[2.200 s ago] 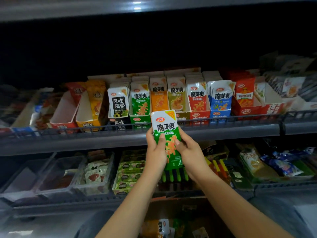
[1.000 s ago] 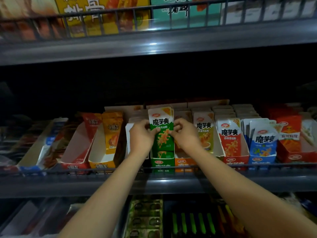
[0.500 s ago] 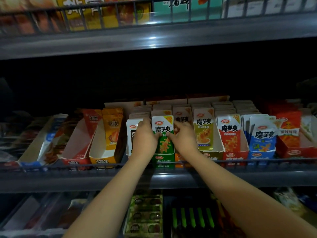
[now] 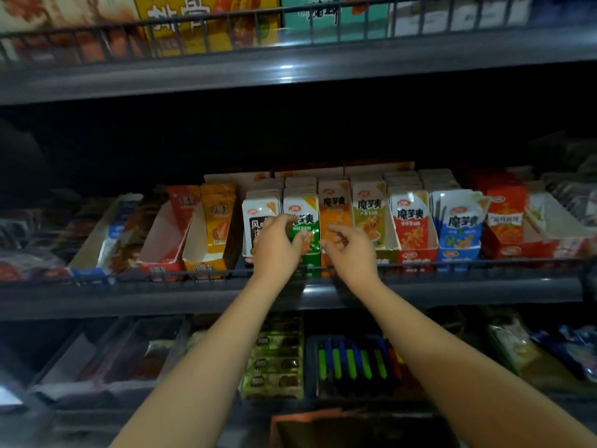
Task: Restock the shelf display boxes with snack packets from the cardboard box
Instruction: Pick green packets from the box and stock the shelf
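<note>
Green packet [image 4: 305, 227] now sits in its box, both hands released.

Our arms are bare right up to the frame edge, no sleeves showing; left hand [image 4: 277, 245] and right hand [image 4: 350, 252] gloveless, no rings or watch.

1. Large yellow and teal boxes [image 4: 206, 24] stand behind a wire rail [image 4: 290, 25] on the top shelf.
2. On the bottom shelf, a tray of green and blue sticks [image 4: 352, 363] sits just right of a stack of olive-green packs [image 4: 274, 360].
3. Clear plastic bins [image 4: 106, 357] sit at lower left.
4. Loose bagged goods [image 4: 549, 354] lie at lower right, blurred.
</note>
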Available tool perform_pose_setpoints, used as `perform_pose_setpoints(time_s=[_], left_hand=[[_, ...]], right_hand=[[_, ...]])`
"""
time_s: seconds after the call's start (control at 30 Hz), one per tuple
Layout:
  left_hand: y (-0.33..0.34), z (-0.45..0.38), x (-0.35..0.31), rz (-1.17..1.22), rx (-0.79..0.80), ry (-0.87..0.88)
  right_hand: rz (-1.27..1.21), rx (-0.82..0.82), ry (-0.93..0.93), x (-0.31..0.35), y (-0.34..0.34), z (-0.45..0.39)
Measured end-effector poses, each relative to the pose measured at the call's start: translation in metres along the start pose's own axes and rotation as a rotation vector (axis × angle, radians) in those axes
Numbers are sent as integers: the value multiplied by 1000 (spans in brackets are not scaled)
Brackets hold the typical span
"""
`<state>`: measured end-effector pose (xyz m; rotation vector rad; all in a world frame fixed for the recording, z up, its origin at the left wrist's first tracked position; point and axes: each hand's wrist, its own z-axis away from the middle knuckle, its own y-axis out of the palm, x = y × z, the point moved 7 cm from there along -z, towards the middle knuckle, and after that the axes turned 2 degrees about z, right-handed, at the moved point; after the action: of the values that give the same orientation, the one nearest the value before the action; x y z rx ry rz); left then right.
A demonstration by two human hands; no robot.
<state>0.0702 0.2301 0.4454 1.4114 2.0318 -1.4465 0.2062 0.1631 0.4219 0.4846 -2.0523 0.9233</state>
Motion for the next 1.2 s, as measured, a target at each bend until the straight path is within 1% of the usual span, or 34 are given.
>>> perform_pose_setpoints(time_s=[0.13, 0.27, 0.4, 0.5, 0.67, 0.77, 0.83, 0.93, 1.03, 1.07, 1.13, 1.2], left_hand=[[6, 57, -2, 102, 5, -4], [31, 124, 13, 200, 46, -69], [73, 190, 49, 241, 132, -220], [112, 239, 79, 279, 257, -323], [163, 300, 134, 275, 431, -583], [190, 329, 170, 219, 506, -709], [205, 348, 195, 158, 529, -777], [222, 371, 227, 130, 512, -867], [243, 397, 254, 107, 575, -896], [250, 406, 261, 66, 622, -889], [263, 415, 268, 32, 690, -811], [268, 420, 277, -94, 745, -719]], right_hand=[[-74, 35, 56, -20, -11, 45], [-66, 57, 135, -62, -19, 102], [-14, 86, 224, -119, -19, 161], [43, 179, 311, -165, -10, 207], [105, 314, 550, -242, 15, 273], [125, 388, 663, -281, 35, 304], [136, 429, 722, -303, 48, 321], [160, 474, 822, -334, 66, 342], [101, 481, 981, -366, 84, 366], [72, 481, 1023, -375, 89, 372], [57, 522, 1082, -388, 99, 381], [28, 536, 1132, -400, 107, 389]])
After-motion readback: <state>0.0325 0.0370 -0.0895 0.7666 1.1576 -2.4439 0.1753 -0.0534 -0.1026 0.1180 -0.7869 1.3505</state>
